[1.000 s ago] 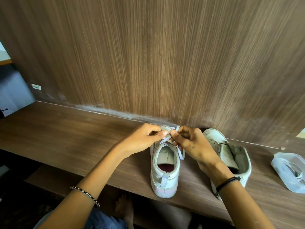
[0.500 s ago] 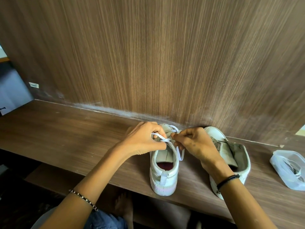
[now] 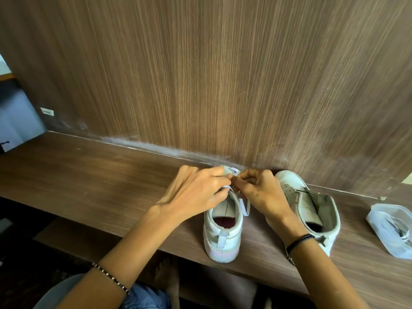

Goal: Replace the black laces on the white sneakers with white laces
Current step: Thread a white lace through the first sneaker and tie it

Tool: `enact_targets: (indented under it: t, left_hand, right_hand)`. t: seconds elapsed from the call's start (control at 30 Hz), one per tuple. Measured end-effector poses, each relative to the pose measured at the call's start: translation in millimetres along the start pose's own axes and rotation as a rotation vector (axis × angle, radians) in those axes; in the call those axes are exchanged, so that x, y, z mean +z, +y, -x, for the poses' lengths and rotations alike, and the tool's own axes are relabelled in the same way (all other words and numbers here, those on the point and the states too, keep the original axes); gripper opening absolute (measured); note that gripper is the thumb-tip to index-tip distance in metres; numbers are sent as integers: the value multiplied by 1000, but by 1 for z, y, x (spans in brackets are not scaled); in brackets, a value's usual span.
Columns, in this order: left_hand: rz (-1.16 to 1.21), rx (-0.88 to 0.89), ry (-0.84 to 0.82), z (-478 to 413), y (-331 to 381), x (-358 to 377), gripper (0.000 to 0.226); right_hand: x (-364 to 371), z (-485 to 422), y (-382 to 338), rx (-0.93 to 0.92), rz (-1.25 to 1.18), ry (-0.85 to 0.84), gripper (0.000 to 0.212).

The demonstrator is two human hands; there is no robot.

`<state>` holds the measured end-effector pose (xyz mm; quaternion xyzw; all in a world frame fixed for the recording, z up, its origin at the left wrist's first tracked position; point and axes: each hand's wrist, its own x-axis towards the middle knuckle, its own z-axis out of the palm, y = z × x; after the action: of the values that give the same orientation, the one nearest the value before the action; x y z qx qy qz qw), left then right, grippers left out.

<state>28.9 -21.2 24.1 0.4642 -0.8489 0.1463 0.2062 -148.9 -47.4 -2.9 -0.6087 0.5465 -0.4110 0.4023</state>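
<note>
Two hands: left hand (image 3: 196, 195) and right hand (image 3: 260, 192) meeting fingertip to fingertip over the left sneaker (image 3: 223, 239), each pinching the white lace (image 3: 244, 206)
Lace feel: flat, soft, floppy, probably a bit slippery; best pinched close to the tip for poking through a hole
Loose tail: hanging down the shoe's right side
Left sneaker: upright on the tabletop (image 3: 89, 175), heel toward the near edge, likely light enough to skid, so worth pinning while pulling
Other sneaker (image 3: 312, 210): just to the right, tongue flopped open, no lace visible
</note>
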Motion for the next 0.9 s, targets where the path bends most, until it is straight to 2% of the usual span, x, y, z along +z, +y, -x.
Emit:
enact_targets:
  t: [0.07, 0.17, 0.27, 0.33, 0.43, 0.5, 0.57, 0.67, 0.77, 0.9]
  left_hand:
    - [3, 17, -6, 1, -2, 1, 31]
    - [17, -6, 24, 2, -4, 2, 26]
    - [154, -218, -90, -3, 2, 2, 21]
    - [362, -405, -190, -7, 5, 4, 28]
    - [932, -749, -367, -14, 2, 4, 31]
    - [1084, -903, -437, -16, -3, 3, 27]
    - [1154, -918, -470, -18, -6, 3, 21]
    - [1185, -924, -484, -18, -11, 6, 22]
    - [1176, -897, -512, -16, -14, 8, 28]
    - [1184, -836, -507, -15, -15, 5, 29]
  right_hand:
    - [1, 1, 1, -3, 17, 7, 23]
    - [1, 4, -1, -21, 116, 84, 22]
    - [-1, 11, -4, -28, 123, 87, 23]
    - [-4, 18, -7, -77, 75, 22, 12]
    - [-11, 26, -11, -130, 26, -86, 7]
    - [-16, 29, -12, -144, 72, -143, 9]
    - [-17, 31, -11, -174, 177, -152, 14]
    - [-10, 31, -7, -315, 374, -49, 22]
    - [0, 32, -4, -451, 521, 64, 16]
    - [8, 34, -5, -464, 555, 136, 9]
